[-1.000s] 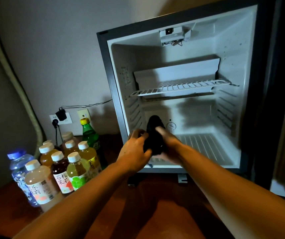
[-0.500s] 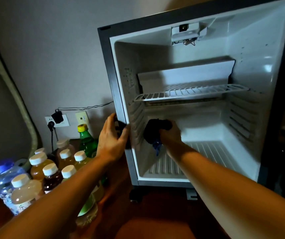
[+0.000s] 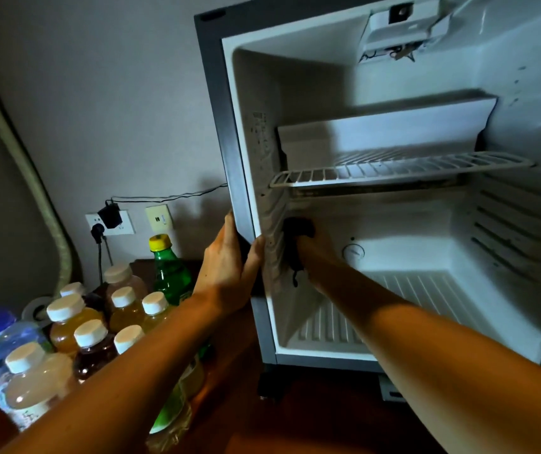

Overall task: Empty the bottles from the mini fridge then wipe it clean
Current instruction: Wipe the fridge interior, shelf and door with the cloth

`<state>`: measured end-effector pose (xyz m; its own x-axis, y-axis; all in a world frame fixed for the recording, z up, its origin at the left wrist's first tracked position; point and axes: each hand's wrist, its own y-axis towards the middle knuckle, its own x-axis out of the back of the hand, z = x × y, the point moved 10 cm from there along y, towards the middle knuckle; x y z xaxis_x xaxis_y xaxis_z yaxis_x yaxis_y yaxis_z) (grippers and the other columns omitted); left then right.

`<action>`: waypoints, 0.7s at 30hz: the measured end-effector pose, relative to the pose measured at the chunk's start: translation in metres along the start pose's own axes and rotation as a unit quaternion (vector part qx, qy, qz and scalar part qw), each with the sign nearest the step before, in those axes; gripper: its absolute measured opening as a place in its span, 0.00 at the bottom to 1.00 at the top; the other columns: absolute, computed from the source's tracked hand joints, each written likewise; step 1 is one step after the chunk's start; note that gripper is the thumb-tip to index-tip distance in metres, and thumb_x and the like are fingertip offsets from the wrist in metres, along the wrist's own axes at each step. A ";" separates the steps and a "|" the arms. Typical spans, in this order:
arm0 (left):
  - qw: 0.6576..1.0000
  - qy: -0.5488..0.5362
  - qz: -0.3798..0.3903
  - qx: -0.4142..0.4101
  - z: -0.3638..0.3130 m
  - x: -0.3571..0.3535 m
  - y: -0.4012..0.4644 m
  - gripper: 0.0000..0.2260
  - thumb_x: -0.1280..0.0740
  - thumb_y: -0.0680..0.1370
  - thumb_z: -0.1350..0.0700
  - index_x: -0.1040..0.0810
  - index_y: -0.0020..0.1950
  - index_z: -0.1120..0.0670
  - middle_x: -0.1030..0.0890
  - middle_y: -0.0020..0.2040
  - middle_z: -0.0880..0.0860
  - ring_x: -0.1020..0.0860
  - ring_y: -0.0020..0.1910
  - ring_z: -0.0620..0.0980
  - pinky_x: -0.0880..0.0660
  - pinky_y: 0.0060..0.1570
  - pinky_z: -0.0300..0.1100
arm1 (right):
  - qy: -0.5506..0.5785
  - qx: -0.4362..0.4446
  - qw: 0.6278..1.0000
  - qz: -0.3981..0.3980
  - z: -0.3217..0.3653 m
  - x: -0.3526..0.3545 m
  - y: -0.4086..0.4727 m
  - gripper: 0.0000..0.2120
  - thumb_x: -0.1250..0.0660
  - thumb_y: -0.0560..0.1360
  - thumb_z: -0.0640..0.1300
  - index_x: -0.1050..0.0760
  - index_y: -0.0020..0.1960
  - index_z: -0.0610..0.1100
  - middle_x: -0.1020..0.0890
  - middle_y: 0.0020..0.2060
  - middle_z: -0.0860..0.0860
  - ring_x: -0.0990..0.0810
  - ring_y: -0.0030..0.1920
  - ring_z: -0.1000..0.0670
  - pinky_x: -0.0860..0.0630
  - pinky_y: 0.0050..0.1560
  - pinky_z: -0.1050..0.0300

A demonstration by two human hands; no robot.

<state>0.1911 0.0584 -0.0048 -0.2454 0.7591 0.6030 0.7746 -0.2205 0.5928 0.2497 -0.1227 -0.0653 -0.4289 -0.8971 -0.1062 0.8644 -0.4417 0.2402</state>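
- Head view, nearest first: the bottles (image 3: 95, 335) stand clustered on the dark wooden counter (image 3: 295, 421) at lower left, well clear of the mini fridge (image 3: 226, 126), so I judge the emptying done and the wiping under way.
- My left hand (image 3: 226, 273) wraps the fridge's front left edge, thumb on the inner lip and fingers round the outside. I'd hold that brace firm, since the fridge stands on small feet and could slide or rock under a push.
- My right hand (image 3: 311, 247) is clamped on a dark cloth (image 3: 295, 234), bunched and pressed against the ribbed left inner wall, just below the wire shelf (image 3: 393, 168).
- For a good wipe I'd run the cloth along the ribs rather than across them, so it gets into the grooves, and work from the top down so that grime does not land on cleaned parts.
- A loose tail of cloth hangs below the fist; I'd tuck it in so it does not snag.
- Farther in, the grooved floor (image 3: 410, 290), the back wall with its round dial (image 3: 353, 252) and the speckled right wall (image 3: 524, 93) look untouched; go lightly round the dial.
- The fitting on the ceiling (image 3: 403, 24) has small loose wires hanging from it, so I'd keep the cloth off it.
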 end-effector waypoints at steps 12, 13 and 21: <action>0.997 -0.067 -0.026 -0.021 -0.006 0.005 -0.012 0.30 0.45 0.77 0.36 0.34 0.72 0.54 0.20 0.59 0.54 0.21 0.57 0.51 0.23 0.57 0.50 | -0.043 0.153 0.985 0.073 0.059 0.004 -0.097 0.17 0.33 0.77 0.37 0.23 0.33 0.53 0.21 0.28 0.52 0.22 0.31 0.50 0.24 0.34 0.54; 0.997 -0.070 -0.023 -0.013 -0.005 0.005 -0.013 0.31 0.46 0.77 0.34 0.34 0.72 0.54 0.20 0.60 0.54 0.21 0.59 0.52 0.24 0.58 0.51 | -0.062 0.143 0.985 0.068 0.061 0.004 -0.102 0.17 0.33 0.77 0.37 0.25 0.32 0.52 0.21 0.29 0.51 0.21 0.32 0.48 0.24 0.36 0.52; 0.997 -0.069 -0.008 0.023 0.005 0.001 -0.010 0.34 0.47 0.72 0.26 0.29 0.63 0.51 0.18 0.53 0.55 0.19 0.52 0.53 0.21 0.51 0.54 | -0.128 0.073 0.974 0.173 0.061 0.002 -0.124 0.03 0.34 0.77 0.40 0.24 0.44 0.46 0.19 0.35 0.42 0.19 0.34 0.42 0.21 0.35 0.51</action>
<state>0.1856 0.0644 -0.0129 -0.1789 0.8397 0.5128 0.7974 -0.1816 0.5754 0.1251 -0.0690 -0.0363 -0.1853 -0.9516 0.2453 0.9306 -0.0897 0.3548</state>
